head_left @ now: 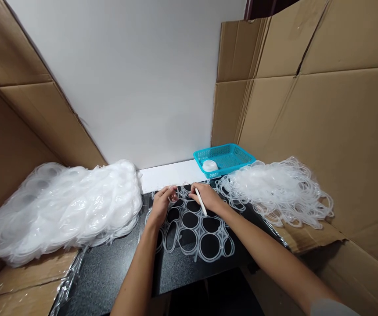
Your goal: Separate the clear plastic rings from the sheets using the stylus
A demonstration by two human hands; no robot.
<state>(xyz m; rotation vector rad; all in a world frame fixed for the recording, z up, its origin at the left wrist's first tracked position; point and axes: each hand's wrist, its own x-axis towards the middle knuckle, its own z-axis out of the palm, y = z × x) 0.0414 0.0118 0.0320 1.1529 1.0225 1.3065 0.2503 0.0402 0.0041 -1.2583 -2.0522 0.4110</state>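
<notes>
Both forearms reach forward over the dark surface point(109, 272). On it lies a clear plastic sheet of rings point(195, 228) with round holes. At its far edge the left hand point(161, 202) pinches a ring between its fingers point(173, 193), while the right hand point(207, 196) is closed around a thin white tool point(201, 202) and rests on the sheet. A stack of clear sheets point(63, 206) lies to the left, a heap of loose rings point(277, 191) to the right, near a blue basket point(228, 154).
</notes>
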